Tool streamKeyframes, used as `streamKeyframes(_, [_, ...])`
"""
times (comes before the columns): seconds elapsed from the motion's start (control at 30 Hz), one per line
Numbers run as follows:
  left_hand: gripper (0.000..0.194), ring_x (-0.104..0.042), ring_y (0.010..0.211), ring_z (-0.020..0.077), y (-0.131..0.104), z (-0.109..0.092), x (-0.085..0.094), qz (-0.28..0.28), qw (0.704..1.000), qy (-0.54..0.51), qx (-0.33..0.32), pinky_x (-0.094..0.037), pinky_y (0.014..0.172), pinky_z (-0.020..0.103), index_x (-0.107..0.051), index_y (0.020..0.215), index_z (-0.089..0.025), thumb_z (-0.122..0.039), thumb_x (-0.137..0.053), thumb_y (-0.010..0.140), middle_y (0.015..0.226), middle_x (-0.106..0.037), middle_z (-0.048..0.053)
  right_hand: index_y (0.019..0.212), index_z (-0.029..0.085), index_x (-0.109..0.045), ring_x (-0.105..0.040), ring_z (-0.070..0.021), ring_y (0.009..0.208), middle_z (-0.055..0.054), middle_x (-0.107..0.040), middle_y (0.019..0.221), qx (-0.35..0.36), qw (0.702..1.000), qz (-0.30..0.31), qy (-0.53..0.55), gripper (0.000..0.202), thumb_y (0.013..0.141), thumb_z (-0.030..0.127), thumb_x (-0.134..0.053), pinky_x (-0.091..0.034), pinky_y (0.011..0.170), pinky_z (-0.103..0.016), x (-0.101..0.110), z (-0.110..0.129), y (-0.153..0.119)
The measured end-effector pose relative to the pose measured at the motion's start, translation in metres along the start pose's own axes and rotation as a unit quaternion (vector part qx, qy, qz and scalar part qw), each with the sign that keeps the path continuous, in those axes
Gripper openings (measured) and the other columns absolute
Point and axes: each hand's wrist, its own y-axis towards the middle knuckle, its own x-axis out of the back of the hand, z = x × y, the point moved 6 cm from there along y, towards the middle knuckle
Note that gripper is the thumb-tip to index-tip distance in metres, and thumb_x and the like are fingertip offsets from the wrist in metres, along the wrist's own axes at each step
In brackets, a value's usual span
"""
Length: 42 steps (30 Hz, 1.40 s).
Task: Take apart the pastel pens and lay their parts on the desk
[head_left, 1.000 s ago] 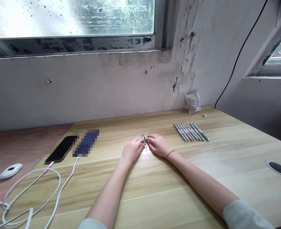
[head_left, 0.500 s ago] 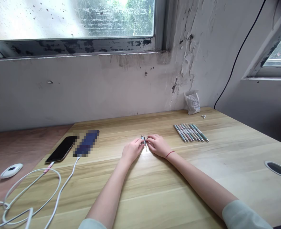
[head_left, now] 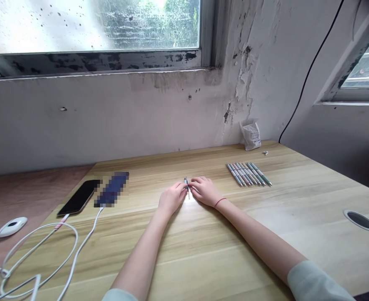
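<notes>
In the middle of the table, my left hand and my right hand rest close together, fingertips almost meeting. A bluish pen shows at the fingertips of my left hand, which is closed on it; its lower part is hidden. Just beside it lies a thin dark stick with a pale end, like a pen refill. The bent fingers and thumb of my right hand close on this stick from the right side. To the right, several pastel pens lie in a slanted row.
Two phones, one black and one blurred out, lie at the left with white cables. A white oval device sits farther left. A crumpled white bag stands by the wall. A round cable hole is at right.
The view has shifted slightly. Both hands stay at the same spot, and the thin refill between them stands a little closer to the pen. The row of pens is unchanged.
</notes>
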Motion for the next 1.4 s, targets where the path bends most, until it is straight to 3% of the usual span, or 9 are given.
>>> streamKeyframes(0.5, [0.028, -0.063, 0.09, 0.0179, -0.004, -0.001, 0.01, -0.03, 0.998, -0.046, 0.01, -0.047, 0.076, 0.026, -0.058, 0.11, -0.026, -0.034, -0.039, 0.09, 0.114, -0.06, 0.003, 0.094, 0.018, -0.065, -0.052, -0.0212, 0.098, -0.008, -0.064, 0.104, -0.041, 0.999, -0.014, -0.029, 0.023, 0.089, 0.027, -0.045, -0.038, 0.084, -0.032, 0.007, -0.011, -0.004])
streamKeyframes(0.77, [0.032, -0.06, 0.089, 0.0168, -0.005, 0.0, 0.017, -0.06, 0.991, -0.114, 0.033, -0.046, 0.078, 0.027, -0.056, 0.112, -0.023, -0.028, -0.034, 0.09, 0.112, -0.056, 0.005, 0.097, 0.021, -0.065, -0.052, -0.0218, 0.097, -0.008, -0.063, 0.104, -0.032, 0.999, -0.009, -0.029, 0.022, 0.089, 0.027, -0.046, -0.038, 0.082, -0.034, 0.006, -0.011, -0.006])
streamKeyframes(0.83, [0.032, -0.059, 0.088, 0.0165, -0.005, 0.0, 0.019, -0.08, 0.986, -0.141, 0.04, -0.046, 0.08, 0.027, -0.056, 0.11, -0.022, -0.027, -0.031, 0.091, 0.108, -0.056, 0.006, 0.101, 0.02, -0.064, -0.052, -0.0223, 0.099, -0.009, -0.063, 0.106, -0.032, 0.999, -0.026, -0.013, 0.022, 0.088, 0.025, -0.047, -0.039, 0.083, -0.034, 0.011, -0.01, -0.006])
streamKeyframes(0.9, [0.031, -0.058, 0.09, 0.0168, -0.006, 0.001, 0.026, -0.134, 0.972, -0.18, 0.071, -0.045, 0.083, 0.029, -0.057, 0.106, -0.02, -0.028, -0.03, 0.091, 0.105, -0.054, 0.007, 0.101, 0.019, -0.063, -0.053, -0.0225, 0.099, -0.01, -0.064, 0.105, -0.035, 0.997, -0.058, 0.023, 0.022, 0.088, 0.024, -0.046, -0.04, 0.084, -0.035, 0.02, -0.005, -0.008])
streamKeyframes(0.97, [0.031, -0.056, 0.09, 0.0163, -0.008, 0.006, 0.034, -0.208, 0.935, -0.251, 0.139, -0.046, 0.082, 0.029, -0.055, 0.104, -0.02, -0.032, -0.029, 0.092, 0.105, -0.051, 0.008, 0.1, 0.018, -0.062, -0.056, -0.0208, 0.094, -0.009, -0.066, 0.099, -0.027, 0.993, -0.069, 0.091, 0.021, 0.09, 0.026, -0.045, -0.042, 0.082, -0.034, 0.026, 0.006, -0.011])
streamKeyframes(1.07, [0.029, -0.056, 0.078, 0.0124, -0.012, 0.013, 0.031, -0.263, 0.829, -0.424, 0.252, -0.049, 0.074, 0.026, -0.049, 0.105, -0.02, -0.037, -0.028, 0.093, 0.093, -0.051, 0.005, 0.109, 0.018, -0.054, -0.06, -0.0169, 0.084, -0.007, -0.066, 0.094, -0.003, 0.973, -0.029, 0.229, 0.029, 0.086, 0.036, -0.052, -0.047, 0.073, -0.029, 0.025, 0.032, -0.016])
streamKeyframes(1.13, [0.022, -0.055, 0.072, 0.0101, -0.014, 0.013, 0.022, -0.262, 0.743, -0.543, 0.291, -0.05, 0.072, 0.024, -0.046, 0.104, -0.021, -0.035, -0.031, 0.093, 0.082, -0.05, 0.002, 0.112, 0.019, -0.049, -0.062, -0.0144, 0.075, -0.005, -0.067, 0.09, -0.002, 0.954, -0.004, 0.301, 0.033, 0.085, 0.036, -0.055, -0.048, 0.067, -0.026, 0.021, 0.047, -0.018])
streamKeyframes(1.23, [0.01, -0.056, 0.071, 0.008, -0.023, 0.014, 0.01, -0.255, 0.63, -0.659, 0.322, -0.05, 0.073, 0.021, -0.046, 0.096, -0.022, -0.028, -0.039, 0.092, 0.075, -0.049, 0.0, 0.104, 0.019, -0.053, -0.062, -0.0128, 0.07, -0.004, -0.067, 0.084, -0.017, 0.937, -0.017, 0.35, 0.02, 0.088, 0.029, -0.049, -0.049, 0.064, -0.025, 0.022, 0.053, -0.017])
streamKeyframes(1.4, [0.005, -0.057, 0.062, 0.0061, -0.045, 0.012, -0.009, -0.2, 0.506, -0.756, 0.365, -0.052, 0.065, 0.018, -0.053, 0.085, -0.016, -0.014, -0.05, 0.088, 0.072, -0.055, 0.001, 0.101, 0.02, -0.059, -0.062, -0.0143, 0.08, -0.006, -0.066, 0.093, -0.031, 0.927, -0.079, 0.364, 0.019, 0.087, 0.027, -0.048, -0.051, 0.066, -0.026, 0.033, 0.046, -0.007])
